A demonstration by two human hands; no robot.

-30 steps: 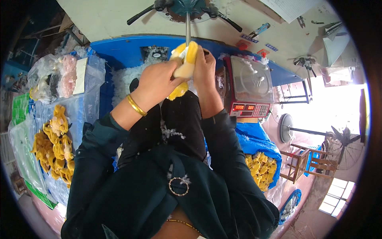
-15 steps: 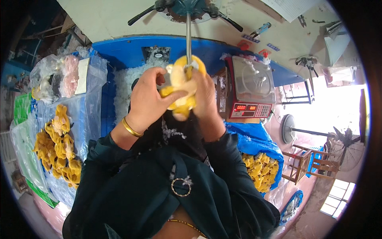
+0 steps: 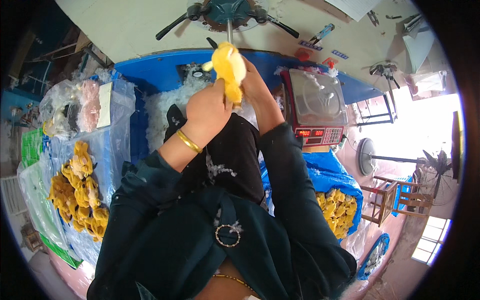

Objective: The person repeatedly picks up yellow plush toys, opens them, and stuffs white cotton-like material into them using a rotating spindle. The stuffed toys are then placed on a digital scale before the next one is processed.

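Observation:
A small yellow plush toy (image 3: 228,67) with a cream patch and a dark tip is held in front of me, at the end of a metal tube (image 3: 230,34). The tube sticks out from a dark round machine fitting (image 3: 227,12) with black levers. My left hand (image 3: 206,109) is closed around the toy's lower end, knuckles up. My right hand (image 3: 255,89) grips the toy's right side, its fingers mostly behind it. Whether the tube's tip is inside the toy cannot be made out.
To the left, yellow plush toys (image 3: 80,195) are heaped on plastic sheeting. White stuffing (image 3: 162,107) lies in the blue tray (image 3: 150,70). A red weighing scale (image 3: 317,100) stands at right, above a blue bag (image 3: 330,170) of yellow pieces (image 3: 337,212). Pliers (image 3: 324,33) lie on the machine top.
Both hands and the toy have moved up toward the machine fitting, and the toy has turned more upright. My left hand, loosely curled before, has closed on the toy's lower end.

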